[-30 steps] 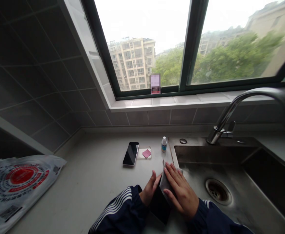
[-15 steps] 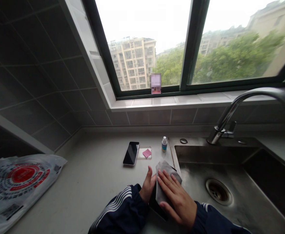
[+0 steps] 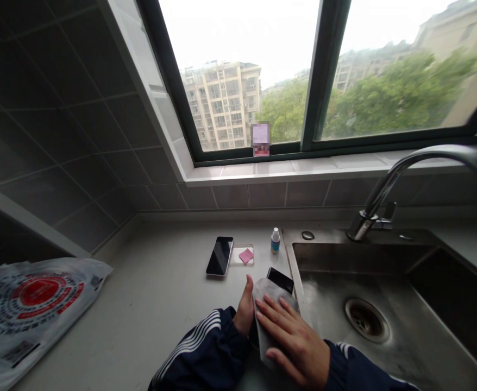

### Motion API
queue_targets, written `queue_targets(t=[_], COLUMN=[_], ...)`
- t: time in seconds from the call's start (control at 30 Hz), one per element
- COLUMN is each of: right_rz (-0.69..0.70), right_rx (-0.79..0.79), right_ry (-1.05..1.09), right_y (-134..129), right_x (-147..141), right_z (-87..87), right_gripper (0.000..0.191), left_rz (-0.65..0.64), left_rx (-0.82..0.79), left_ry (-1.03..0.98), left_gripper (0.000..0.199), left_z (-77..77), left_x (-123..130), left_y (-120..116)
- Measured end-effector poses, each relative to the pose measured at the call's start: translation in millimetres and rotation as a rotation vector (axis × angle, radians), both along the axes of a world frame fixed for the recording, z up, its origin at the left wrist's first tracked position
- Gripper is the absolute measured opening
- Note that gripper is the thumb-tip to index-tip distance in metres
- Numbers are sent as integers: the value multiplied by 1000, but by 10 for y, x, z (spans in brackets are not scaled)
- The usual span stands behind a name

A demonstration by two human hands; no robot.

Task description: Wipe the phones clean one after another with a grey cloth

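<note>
I have the left hand (image 3: 245, 314) clasping a black phone (image 3: 280, 280) by its edge, long axis toward 1 o'clock. The right hand (image 3: 292, 341) lies flat and spread, pressing a grey cloth (image 3: 268, 292) onto its face.

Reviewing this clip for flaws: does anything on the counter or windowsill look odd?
A pixelated rectangular patch sits at the bottom of the dark window frame. It looks odd because the blur hides whatever stands there, so it cannot be identified.
</note>
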State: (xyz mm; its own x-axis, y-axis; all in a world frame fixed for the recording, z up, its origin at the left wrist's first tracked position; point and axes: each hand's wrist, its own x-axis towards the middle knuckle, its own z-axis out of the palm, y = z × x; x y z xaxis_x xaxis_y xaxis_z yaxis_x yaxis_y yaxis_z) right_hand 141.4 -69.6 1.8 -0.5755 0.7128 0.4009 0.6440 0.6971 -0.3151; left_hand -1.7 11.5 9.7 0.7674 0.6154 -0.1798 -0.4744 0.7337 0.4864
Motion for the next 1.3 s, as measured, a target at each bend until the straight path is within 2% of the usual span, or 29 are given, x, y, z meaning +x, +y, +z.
queue_targets(t=[0.27,0.53,0.7,0.93,1.07,1.3], right_rz=[-34,-168,-287,-379,-390,-306], right_rx=[9,53,79,100,96,82], right_ry=[-34,-53,-61,-43,-46,-32], right_y=[40,106,169,191,194,185], right_x=[30,105,166,181,179,187], right_z=[-32,-74,-143,-169,-190,-234], right_gripper=[57,59,63,64,63,58], left_rz=[-9,-107,-95,-62,-53,-35], left_rx=[38,106,143,155,147,82], left_ry=[-24,-122,-144,-141,-145,-190], left_gripper=[78,81,76,75,76,77], left_z=[85,-23,-71,26,59,-37], left_x=[-29,-62,-63,-51,-46,-89], left_y=[-29,-29,-37,-63,-59,21])
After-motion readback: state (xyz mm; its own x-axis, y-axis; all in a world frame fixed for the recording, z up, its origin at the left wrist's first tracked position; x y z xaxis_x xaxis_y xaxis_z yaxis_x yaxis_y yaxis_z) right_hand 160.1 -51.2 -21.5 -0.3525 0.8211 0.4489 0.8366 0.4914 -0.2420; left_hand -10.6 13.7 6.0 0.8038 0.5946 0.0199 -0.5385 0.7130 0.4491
